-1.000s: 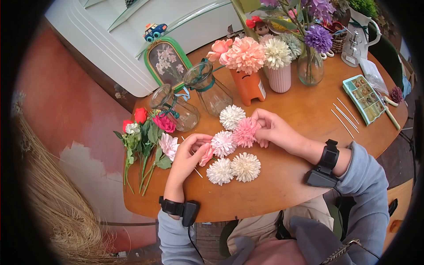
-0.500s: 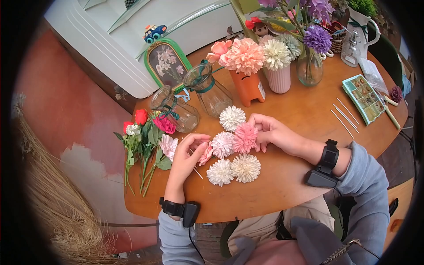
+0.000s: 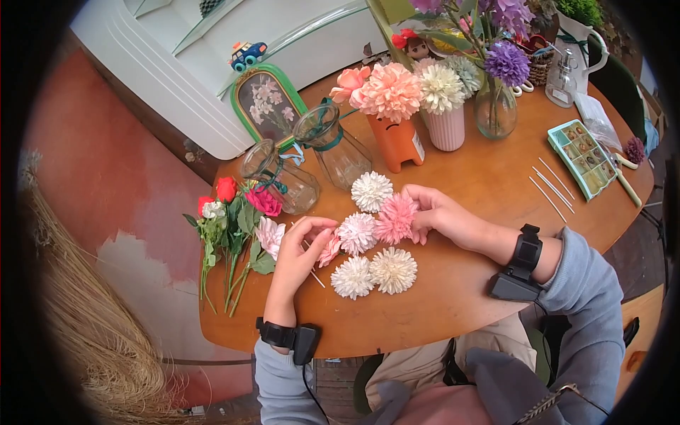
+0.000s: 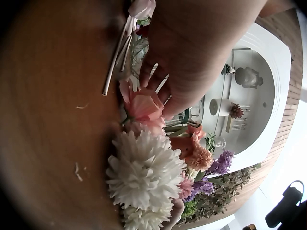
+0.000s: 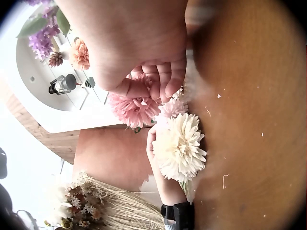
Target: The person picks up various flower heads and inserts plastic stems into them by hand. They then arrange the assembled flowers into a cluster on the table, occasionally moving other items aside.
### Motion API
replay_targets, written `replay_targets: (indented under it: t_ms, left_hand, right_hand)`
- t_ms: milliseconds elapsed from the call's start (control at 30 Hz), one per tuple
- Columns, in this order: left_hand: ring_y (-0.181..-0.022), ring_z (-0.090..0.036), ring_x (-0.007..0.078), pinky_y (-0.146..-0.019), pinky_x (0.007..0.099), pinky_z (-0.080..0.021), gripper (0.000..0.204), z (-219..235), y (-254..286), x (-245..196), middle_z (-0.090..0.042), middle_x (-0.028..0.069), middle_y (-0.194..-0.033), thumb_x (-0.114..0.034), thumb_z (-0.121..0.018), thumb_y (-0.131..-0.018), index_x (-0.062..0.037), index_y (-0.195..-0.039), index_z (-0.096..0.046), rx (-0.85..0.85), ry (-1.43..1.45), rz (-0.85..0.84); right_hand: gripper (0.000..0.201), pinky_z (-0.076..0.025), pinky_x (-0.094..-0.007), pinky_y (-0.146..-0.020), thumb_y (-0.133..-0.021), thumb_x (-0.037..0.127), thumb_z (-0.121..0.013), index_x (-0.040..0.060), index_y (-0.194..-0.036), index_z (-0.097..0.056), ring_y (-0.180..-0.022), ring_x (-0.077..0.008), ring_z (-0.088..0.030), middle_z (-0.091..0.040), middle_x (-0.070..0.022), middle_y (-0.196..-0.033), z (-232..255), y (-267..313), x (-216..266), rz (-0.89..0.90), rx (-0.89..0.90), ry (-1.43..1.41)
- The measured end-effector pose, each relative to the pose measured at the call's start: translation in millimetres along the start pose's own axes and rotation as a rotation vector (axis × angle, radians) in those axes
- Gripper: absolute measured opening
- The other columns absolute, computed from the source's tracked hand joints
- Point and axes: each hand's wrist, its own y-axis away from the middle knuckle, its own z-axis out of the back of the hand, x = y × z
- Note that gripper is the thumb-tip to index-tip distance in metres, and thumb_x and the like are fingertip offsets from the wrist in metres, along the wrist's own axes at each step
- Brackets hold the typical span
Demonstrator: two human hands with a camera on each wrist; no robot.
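Note:
In the head view my right hand [image 3: 446, 218] pinches a pink chrysanthemum head [image 3: 395, 219] between thumb and fingers. The right wrist view shows the curled fingers [image 5: 163, 79] at its petals. My left hand [image 3: 301, 248] rests loosely bent beside a small pink rose [image 4: 144, 105], fingertips right at its petals. Between the hands lies a pale pink chrysanthemum head [image 3: 358, 232], overlapping the pink one in this view. A white chrysanthemum head [image 3: 372, 191] sits beyond it. Nearer the person, another white head [image 3: 352, 277] and a cream chrysanthemum head [image 3: 394, 270] lie side by side.
Stemmed flowers [image 3: 234, 241] lie at the left, near two glass vases [image 3: 283, 177]. Farther back stand an orange pot [image 3: 398, 142], a pink ribbed vase [image 3: 448, 127] and a framed picture [image 3: 269, 106]. White sticks [image 3: 552, 188] and a compartment box [image 3: 584, 159] are at the right.
My right hand has shifted the pink chrysanthemum head slightly, its face turning more toward the head camera. The left hand stays almost still by the rose.

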Motion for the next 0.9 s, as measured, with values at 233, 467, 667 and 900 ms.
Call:
replay_targets:
  t_ms: [233,467,667,900]
  left_hand:
    - [-0.069,-0.050,0.0064,-0.063,0.0211,-0.041,0.016,0,0,-2,-0.059,0.0020,-0.086,-0.009,-0.057,-0.087,-0.0001,-0.099,-0.063,-0.005,-0.036,-0.018]
    - [-0.074,-0.054,0.0062,-0.067,0.0196,-0.043,0.014,3,-2,14,-0.061,0.0019,-0.089,-0.010,-0.056,-0.089,-0.0003,-0.098,-0.063,-0.142,0.076,0.056]
    - [-0.074,-0.055,0.0067,-0.068,0.0200,-0.045,0.015,5,-2,11,-0.063,0.0017,-0.089,-0.011,-0.057,-0.090,-0.0001,-0.099,-0.062,-0.152,0.080,0.106]
    - [-0.076,-0.055,0.0067,-0.069,0.0203,-0.045,0.016,4,-1,6,-0.063,0.0016,-0.090,-0.012,-0.056,-0.091,-0.0001,-0.100,-0.061,-0.130,0.079,0.135]
  right_hand:
    - [0.024,-0.046,-0.0216,-0.056,-0.077,0.004,-0.044,0.0039,-0.100,-0.051,-0.062,-0.0088,-0.054,-0.058,-0.0035,-0.077,3,-3,-5,0.028,0.018,-0.024]
    - [0.023,-0.045,-0.0224,-0.056,-0.074,0.001,-0.042,0.0041,-0.096,-0.052,-0.065,-0.0092,-0.054,-0.058,-0.0036,-0.078,2,-1,-3,0.026,-0.012,-0.061]
    - [0.018,-0.045,-0.0219,-0.055,-0.074,0.001,-0.044,0.0047,-0.089,-0.051,-0.066,-0.0090,-0.053,-0.057,-0.0030,-0.078,3,-2,-4,0.012,-0.115,-0.005]
    - [0.011,-0.046,-0.0224,-0.056,-0.083,0.004,-0.044,0.0054,-0.089,-0.052,-0.070,-0.0087,-0.052,-0.054,-0.0015,-0.080,4,-4,-8,0.024,-0.230,0.077]
